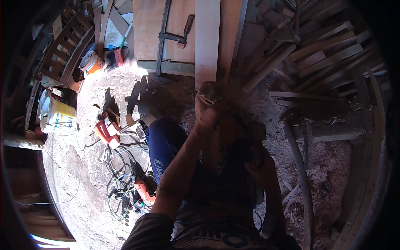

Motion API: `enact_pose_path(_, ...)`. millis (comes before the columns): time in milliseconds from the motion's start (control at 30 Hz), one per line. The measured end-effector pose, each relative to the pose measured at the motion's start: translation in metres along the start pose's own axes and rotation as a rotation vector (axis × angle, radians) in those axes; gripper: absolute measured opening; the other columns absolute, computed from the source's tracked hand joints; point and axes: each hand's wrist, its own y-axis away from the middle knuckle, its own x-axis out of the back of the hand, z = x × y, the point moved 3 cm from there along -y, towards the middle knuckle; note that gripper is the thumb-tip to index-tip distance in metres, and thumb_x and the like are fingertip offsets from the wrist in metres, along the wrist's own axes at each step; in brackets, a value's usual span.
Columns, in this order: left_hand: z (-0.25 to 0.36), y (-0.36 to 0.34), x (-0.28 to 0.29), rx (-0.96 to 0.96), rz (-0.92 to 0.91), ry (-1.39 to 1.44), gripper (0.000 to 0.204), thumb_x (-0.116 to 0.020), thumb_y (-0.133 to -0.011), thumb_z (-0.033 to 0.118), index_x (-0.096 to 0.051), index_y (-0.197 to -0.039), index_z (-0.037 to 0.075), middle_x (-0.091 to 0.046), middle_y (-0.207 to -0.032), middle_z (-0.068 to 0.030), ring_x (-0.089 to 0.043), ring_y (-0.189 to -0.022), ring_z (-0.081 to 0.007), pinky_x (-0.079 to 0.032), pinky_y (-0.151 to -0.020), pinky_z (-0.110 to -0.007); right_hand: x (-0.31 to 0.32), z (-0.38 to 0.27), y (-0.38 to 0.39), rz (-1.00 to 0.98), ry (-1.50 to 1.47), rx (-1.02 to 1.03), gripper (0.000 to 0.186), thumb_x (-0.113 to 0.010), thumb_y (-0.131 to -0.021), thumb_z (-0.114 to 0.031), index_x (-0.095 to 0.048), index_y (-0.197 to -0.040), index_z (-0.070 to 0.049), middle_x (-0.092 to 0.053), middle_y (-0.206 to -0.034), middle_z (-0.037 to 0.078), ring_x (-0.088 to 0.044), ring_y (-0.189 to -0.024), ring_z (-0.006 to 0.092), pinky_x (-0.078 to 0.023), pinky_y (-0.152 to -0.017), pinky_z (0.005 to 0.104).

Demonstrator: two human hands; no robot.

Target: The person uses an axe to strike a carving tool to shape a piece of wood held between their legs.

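Observation:
My left hand (pixel 206 114) is closed around the upper part of a piece of wood (pixel 209 91) with a rough brown end. Below that hand, the wood seems to run down toward my lap, in deep shadow. My right hand (pixel 256 168) is at the right of my lap, its fingers curled against a dark object (pixel 259 146) whose kind I cannot make out. Just beyond my left hand, a long pale board (pixel 206 46) reaches away from me. Left of it, a bar clamp (pixel 161 41) with a dark handle lies across a wide wooden panel (pixel 146 21).
Left on the floor are an orange power tool (pixel 145 192), tangled cables (pixel 114 166), a red tool (pixel 106 131), a white bucket (pixel 60 116) and an orange bucket (pixel 92 63). Wood offcuts (pixel 329 58) pile up at the far right. A curved wooden piece (pixel 298 162) lies near my right side.

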Motion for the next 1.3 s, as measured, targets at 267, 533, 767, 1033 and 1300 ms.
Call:
enact_pose_path(267,-0.018,-0.023,0.004,-0.090,0.089,0.012,0.015,-0.077,-0.084,0.009,-0.067,-0.074,0.004,-0.062,-0.066,0.0030,-0.055,-0.059,-0.0053,-0.042,-0.051,-0.025,-0.010,-0.012,0.001,-0.026,-0.014,0.042,0.062,-0.079,-0.080,-0.015,-0.052,-0.134,-0.002,-0.061,-0.093,0.005,-0.062,-0.073,0.0123,-0.049,-0.066,0.0296)
enact_pose_path(533,-0.018,-0.036,0.008,-0.029,0.099,0.029,0.012,-0.074,-0.083,0.006,-0.067,-0.074,0.004,-0.062,-0.065,0.0029,-0.055,-0.058,-0.0051,-0.041,-0.050,-0.025,-0.011,-0.018,-0.003,-0.029,0.046,0.032,0.065,-0.079,-0.080,-0.019,-0.050,-0.136,-0.003,-0.070,-0.112,0.013,-0.068,-0.084,0.0196,-0.054,-0.077,0.0365)
enact_pose_path(767,-0.001,-0.003,0.008,-0.082,0.044,-0.076,0.004,-0.073,-0.084,0.005,-0.071,-0.082,0.002,-0.067,-0.074,0.0030,-0.058,-0.066,-0.0051,-0.045,-0.056,-0.024,-0.009,-0.030,0.000,-0.016,-0.033,-0.026,0.058,-0.078,-0.082,-0.014,-0.053,-0.134,-0.003,-0.065,-0.088,0.006,-0.062,-0.073,0.0121,-0.052,-0.065,0.0309)
enact_pose_path(1033,-0.015,0.013,0.018,0.095,0.035,-0.043,0.006,-0.072,-0.084,0.007,-0.072,-0.087,0.002,-0.069,-0.080,0.0009,-0.061,-0.072,-0.0068,-0.049,-0.063,-0.026,-0.017,-0.031,0.005,-0.042,-0.093,0.022,0.061,-0.076,-0.083,-0.015,-0.049,-0.137,-0.001,-0.064,-0.092,0.008,-0.062,-0.075,0.0128,-0.052,-0.066,0.0308)
enact_pose_path(1300,-0.046,0.053,0.000,0.036,-0.116,-0.038,0.023,-0.074,-0.077,0.008,-0.068,-0.099,0.002,-0.073,-0.090,-0.0041,-0.066,-0.084,-0.0099,-0.055,-0.074,-0.030,-0.017,-0.060,-0.005,0.014,0.213,0.438,0.068,-0.072,-0.085,-0.015,-0.042,-0.143,0.000,-0.065,-0.105,0.014,-0.064,-0.093,0.0199,-0.051,-0.082,0.0343)
